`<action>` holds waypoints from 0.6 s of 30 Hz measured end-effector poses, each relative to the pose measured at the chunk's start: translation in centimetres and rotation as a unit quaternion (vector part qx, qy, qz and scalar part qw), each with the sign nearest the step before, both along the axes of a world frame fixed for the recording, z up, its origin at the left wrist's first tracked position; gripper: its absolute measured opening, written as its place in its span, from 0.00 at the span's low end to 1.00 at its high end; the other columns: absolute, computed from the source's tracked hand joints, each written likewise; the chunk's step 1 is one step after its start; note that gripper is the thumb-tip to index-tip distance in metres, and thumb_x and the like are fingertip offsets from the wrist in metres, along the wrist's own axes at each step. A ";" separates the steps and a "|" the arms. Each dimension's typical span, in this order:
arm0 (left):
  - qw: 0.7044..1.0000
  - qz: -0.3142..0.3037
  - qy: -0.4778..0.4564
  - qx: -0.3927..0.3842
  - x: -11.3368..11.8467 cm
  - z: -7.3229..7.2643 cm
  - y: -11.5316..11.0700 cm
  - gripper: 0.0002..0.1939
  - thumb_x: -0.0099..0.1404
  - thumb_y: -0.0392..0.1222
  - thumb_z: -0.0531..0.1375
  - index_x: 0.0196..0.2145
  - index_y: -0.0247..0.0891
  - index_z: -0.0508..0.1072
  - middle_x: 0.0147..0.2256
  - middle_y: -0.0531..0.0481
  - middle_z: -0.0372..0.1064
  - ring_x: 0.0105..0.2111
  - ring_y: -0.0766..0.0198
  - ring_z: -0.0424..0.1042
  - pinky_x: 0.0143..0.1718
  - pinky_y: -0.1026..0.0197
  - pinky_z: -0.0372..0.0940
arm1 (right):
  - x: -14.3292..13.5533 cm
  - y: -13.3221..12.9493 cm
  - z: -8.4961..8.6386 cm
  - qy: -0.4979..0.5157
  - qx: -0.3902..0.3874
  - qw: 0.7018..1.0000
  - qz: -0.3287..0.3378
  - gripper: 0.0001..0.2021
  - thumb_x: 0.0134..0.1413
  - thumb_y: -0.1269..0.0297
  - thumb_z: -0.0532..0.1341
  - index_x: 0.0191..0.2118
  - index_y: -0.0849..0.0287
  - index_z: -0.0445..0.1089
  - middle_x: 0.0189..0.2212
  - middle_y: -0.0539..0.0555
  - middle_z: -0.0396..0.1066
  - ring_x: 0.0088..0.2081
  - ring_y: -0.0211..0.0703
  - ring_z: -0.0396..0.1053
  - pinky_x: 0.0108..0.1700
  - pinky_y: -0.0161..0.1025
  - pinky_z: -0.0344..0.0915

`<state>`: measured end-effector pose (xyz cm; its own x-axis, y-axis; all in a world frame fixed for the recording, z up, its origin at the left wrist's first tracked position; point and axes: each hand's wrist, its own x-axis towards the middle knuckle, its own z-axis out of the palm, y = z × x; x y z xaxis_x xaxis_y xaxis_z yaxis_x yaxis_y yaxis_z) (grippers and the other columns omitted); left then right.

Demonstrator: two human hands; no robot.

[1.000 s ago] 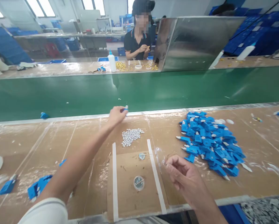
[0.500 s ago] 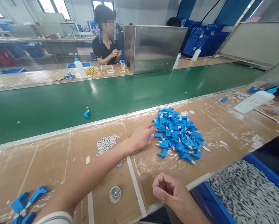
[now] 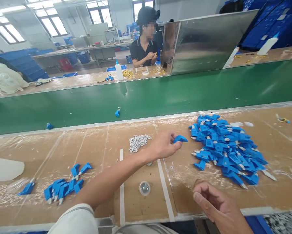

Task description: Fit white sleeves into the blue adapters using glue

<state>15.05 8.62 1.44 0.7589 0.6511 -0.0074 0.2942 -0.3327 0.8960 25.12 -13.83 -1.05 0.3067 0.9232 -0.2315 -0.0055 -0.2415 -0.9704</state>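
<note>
My left hand reaches across the middle of the table and pinches a small blue plastic part between thumb and fingers, just above the tabletop. To its right lies a large heap of similar blue plastic parts with white tips. My right hand hovers near the front edge, below the heap. Its fingers are curled in towards the thumb, and anything inside them is hidden. A patch of small grey pieces lies behind my left forearm. In front of that forearm sits a small round clear dish.
More blue parts lie at the left of the table. A green conveyor belt runs behind, carrying a blue piece. Across it, a person sits beside a metal panel. A blue bin stands at lower right.
My left hand has come away from the heap to the left, now with a blue part in its fingers. My right hand stays curled near the front edge. The view has turned left.
</note>
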 end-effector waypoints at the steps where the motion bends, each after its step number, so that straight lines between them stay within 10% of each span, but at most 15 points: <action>1: 0.996 0.015 -0.035 -0.082 -1.7 0.6 -0.2 0.10 0.64 0.46 0.62 0.36 0.38 0.66 0.32 0.44 0.74 0.31 0.57 0.75 0.34 0.56 0.67 | -0.3 0.3 0.1 -0.008 -0.001 1.000 0.008 0.19 0.60 0.44 0.64 0.29 0.56 0.70 0.25 0.48 0.59 0.27 0.41 0.55 0.28 0.36 0.54; 8: 0.934 0.186 -0.138 -0.273 -12.2 0.4 -2.8 0.15 0.56 0.35 0.65 0.30 0.40 0.59 0.21 0.60 0.61 0.19 0.73 0.59 0.20 0.68 0.50 | -5.0 3.2 -0.8 -0.112 0.026 0.984 0.134 0.11 0.67 0.54 0.60 0.38 0.55 0.70 0.29 0.49 0.64 0.29 0.43 0.60 0.32 0.38 0.58; 18: 0.840 0.191 -0.220 -0.458 -16.4 -2.4 -6.4 0.18 0.47 0.41 0.72 0.29 0.35 0.66 0.22 0.59 0.57 0.19 0.77 0.49 0.20 0.68 0.39 | -8.7 4.3 -2.3 -0.262 0.062 0.954 0.134 0.14 0.68 0.51 0.58 0.35 0.53 0.71 0.28 0.51 0.68 0.26 0.45 0.63 0.30 0.41 0.59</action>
